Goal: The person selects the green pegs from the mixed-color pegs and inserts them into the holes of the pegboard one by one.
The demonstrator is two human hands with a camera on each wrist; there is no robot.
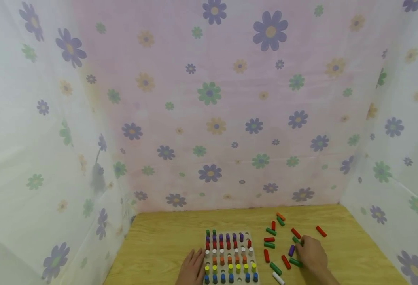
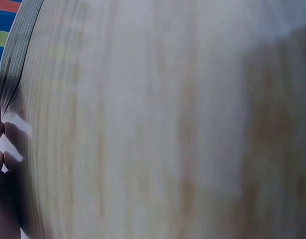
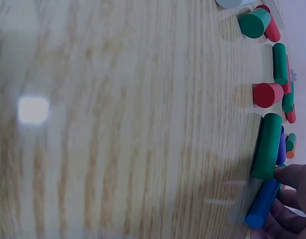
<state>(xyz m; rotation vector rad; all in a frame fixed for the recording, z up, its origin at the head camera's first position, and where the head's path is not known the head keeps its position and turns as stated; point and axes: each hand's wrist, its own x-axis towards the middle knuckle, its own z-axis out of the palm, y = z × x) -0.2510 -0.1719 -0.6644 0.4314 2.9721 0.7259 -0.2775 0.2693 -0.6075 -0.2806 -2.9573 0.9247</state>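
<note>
A pegboard [image 1: 239, 280] stands on the table, with rows of blue, yellow, orange, white, red, purple and green pegs. My left hand [image 1: 192, 268] rests against its left edge, fingers extended. To the right of the board, my right hand [image 1: 313, 254] is among loose pegs, thumb and fingers curled at the near end of a green peg [image 1: 296, 240], which they seem to pinch. Just left of it lies a purple peg [image 1: 292, 250]. In the right wrist view a blue peg [image 3: 262, 203] lies close to the fingers, beside another green peg [image 3: 267, 145]; the head view hides the blue one.
More loose pegs are scattered between board and right hand, among them a red peg [image 1: 286, 261], a green peg [image 1: 275, 268] and a white peg [image 1: 278, 278]. Another red peg [image 1: 321, 231] lies farther right. Flowered curtains [image 1: 230, 158] enclose the wooden table [image 1: 159, 237].
</note>
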